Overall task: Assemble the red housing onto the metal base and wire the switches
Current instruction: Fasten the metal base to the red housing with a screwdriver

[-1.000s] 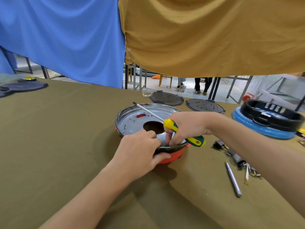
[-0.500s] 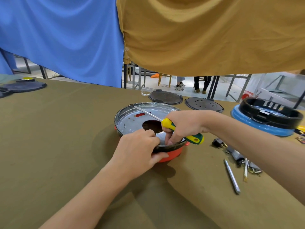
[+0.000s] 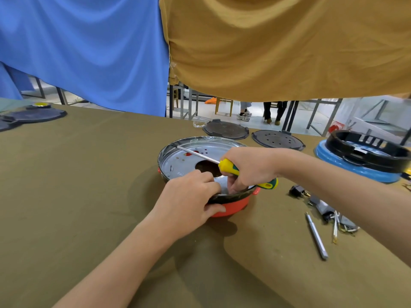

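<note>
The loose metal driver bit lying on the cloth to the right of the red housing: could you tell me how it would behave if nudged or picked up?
The metal driver bit is a slim straight rod, so it is probably stiff. A sideways nudge would likely roll it, though the olive table cloth may slow it. Its smooth, shiny surface and thin shape suggest a fiddly, slippery pinch.

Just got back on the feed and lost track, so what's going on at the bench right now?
A person is working on the metal base, which sits in the red housing on the table. The left hand grips the near rim, thumb on the housing. The right hand holds a screwdriver while its fingertips reach inside the base. Switches and wires lie loose to the right.
</note>
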Motion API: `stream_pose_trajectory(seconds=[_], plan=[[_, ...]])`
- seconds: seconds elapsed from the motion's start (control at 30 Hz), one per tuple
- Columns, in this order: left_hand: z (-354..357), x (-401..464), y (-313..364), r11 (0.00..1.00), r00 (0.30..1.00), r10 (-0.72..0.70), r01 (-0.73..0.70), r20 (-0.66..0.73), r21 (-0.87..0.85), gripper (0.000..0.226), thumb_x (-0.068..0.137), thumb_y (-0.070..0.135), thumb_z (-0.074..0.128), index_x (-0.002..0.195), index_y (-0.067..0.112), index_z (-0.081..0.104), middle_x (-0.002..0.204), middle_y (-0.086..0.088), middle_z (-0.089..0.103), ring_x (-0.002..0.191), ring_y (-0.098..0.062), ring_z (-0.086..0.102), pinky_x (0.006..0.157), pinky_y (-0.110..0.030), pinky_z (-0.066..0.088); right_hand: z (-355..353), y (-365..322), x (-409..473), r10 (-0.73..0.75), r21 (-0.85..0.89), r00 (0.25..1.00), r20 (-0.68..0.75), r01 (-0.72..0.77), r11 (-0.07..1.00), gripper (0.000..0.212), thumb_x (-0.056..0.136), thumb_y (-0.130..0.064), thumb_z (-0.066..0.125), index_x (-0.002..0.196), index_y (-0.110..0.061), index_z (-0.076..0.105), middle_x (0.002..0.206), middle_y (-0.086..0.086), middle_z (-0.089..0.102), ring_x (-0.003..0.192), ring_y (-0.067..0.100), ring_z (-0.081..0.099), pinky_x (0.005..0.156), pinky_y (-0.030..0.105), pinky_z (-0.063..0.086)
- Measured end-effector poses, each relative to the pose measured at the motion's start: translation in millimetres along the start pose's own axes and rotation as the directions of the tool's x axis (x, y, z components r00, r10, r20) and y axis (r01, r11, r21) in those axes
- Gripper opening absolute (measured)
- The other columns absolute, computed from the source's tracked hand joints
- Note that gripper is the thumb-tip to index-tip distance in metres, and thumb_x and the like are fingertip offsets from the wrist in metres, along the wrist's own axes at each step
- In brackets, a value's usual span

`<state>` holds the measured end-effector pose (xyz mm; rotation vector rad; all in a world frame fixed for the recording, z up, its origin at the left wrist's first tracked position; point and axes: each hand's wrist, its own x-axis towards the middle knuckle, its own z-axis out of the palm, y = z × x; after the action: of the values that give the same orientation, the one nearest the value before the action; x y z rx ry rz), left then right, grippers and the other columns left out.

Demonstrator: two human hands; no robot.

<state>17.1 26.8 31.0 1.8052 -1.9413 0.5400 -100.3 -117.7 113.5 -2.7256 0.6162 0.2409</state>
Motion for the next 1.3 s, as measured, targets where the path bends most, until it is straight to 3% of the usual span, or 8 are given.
stream_pose_trajectory(seconds=[0.13,0.27,0.37,0.47,0.63,0.8,1.0,1.3], plan=[[-0.9,0.4,1.2,0.998,0.995,0.051,-0.048,-0.086,0.044,0.032,0.072,0.045,0.082,0.073,0.017,0.066,0.071,0.006,0.057,0.066,-0.018,0.056,0.043,-0.031,0.043,1.8,-0.1,-0.6,-0.044,-0.036,0.998,-0.041,0.042,0.998,0.012,0.082,-0.01,0.074,0.081,-0.01,0.062,0.08,-0.003,0.072,0.063,0.004,0.066,0.05,0.016,0.052],[-0.7,0.4,0.5,0.996,0.987,0.088,-0.083,-0.131,0.042,0.032,0.071,0.044,0.083,0.069,0.017,0.065,0.068,0.006,0.056,0.061,-0.016,0.054,0.041,-0.028,0.042,0.7,0.7,-2.2,-0.031,0.023,0.999,-0.019,0.031,0.999,0.015,0.083,-0.005,0.072,0.077,-0.012,0.06,0.081,-0.003,0.071,0.056,-0.005,0.061,0.045,0.007,0.042],[1.8,-0.2,-0.1,0.995,0.985,0.098,-0.095,-0.144,0.025,0.031,0.074,0.045,0.081,0.07,0.017,0.067,0.069,0.006,0.058,0.061,-0.016,0.053,0.043,-0.029,0.043,0.9,3.1,-2.1,-0.011,0.009,1.0,-0.013,0.011,1.0,0.014,0.082,-0.007,0.075,0.079,-0.006,0.062,0.081,-0.005,0.073,0.063,-0.001,0.065,0.048,0.011,0.046],[4.2,-0.5,0.1,0.995,0.987,0.094,-0.096,-0.132,-0.002,0.032,0.075,0.046,0.079,0.072,0.017,0.068,0.07,0.006,0.058,0.063,-0.017,0.054,0.044,-0.032,0.045,2.3,0.9,2.6,-0.017,-0.079,0.999,-0.032,0.014,0.997,0.018,0.079,-0.015,0.078,0.084,-0.008,0.062,0.081,-0.003,0.074,0.076,0.013,0.07,0.066,0.034,0.059],[3.5,0.3,-0.7,0.995,0.988,0.089,-0.094,-0.126,-0.036,0.03,0.074,0.044,0.081,0.074,0.017,0.069,0.071,0.006,0.058,0.063,-0.017,0.055,0.044,-0.032,0.047,-2.6,-1.6,8.0,0.06,-0.083,0.997,0.044,-0.057,0.995,0.035,0.077,-0.017,0.082,0.084,0.002,0.054,0.098,0.028,0.069,0.086,0.044,0.067,0.071,0.059,0.058],[4.7,-0.1,-1.0,0.995,0.988,0.09,-0.096,-0.129,-0.039,0.031,0.073,0.045,0.081,0.075,0.017,0.069,0.071,0.005,0.058,0.064,-0.017,0.055,0.045,-0.035,0.048,-3.9,-5.4,14.4,0.087,-0.144,0.992,0.094,-0.073,0.987,0.031,0.08,-0.019,0.08,0.075,-0.012,0.051,0.079,0.016,0.066,0.069,0.027,0.059,0.072,0.045,0.058],[4.7,-0.8,-1.7,0.993,0.988,0.092,-0.1,-0.125,-0.056,0.03,0.074,0.044,0.081,0.075,0.016,0.07,0.071,0.005,0.059,0.064,-0.018,0.055,0.045,-0.035,0.048,-3.4,-7.3,18.6,0.141,-0.191,0.984,0.109,-0.119,0.974,0.03,0.08,-0.022,0.08,0.093,-0.003,0.061,0.084,0.011,0.068,0.075,0.03,0.065,0.073,0.041,0.058],[4.8,-1.1,-0.8,0.994,0.988,0.077,-0.086,-0.137,-0.068,0.03,0.072,0.044,0.082,0.073,0.017,0.069,0.071,0.006,0.059,0.065,-0.017,0.056,0.045,-0.034,0.047,-6.3,-9.2,16.7,0.202,-0.098,0.97,0.138,-0.189,0.977,0.043,0.078,-0.023,0.084,0.104,0.001,0.059,0.09,0.018,0.074,0.081,0.032,0.074,0.074,0.051,0.061]])
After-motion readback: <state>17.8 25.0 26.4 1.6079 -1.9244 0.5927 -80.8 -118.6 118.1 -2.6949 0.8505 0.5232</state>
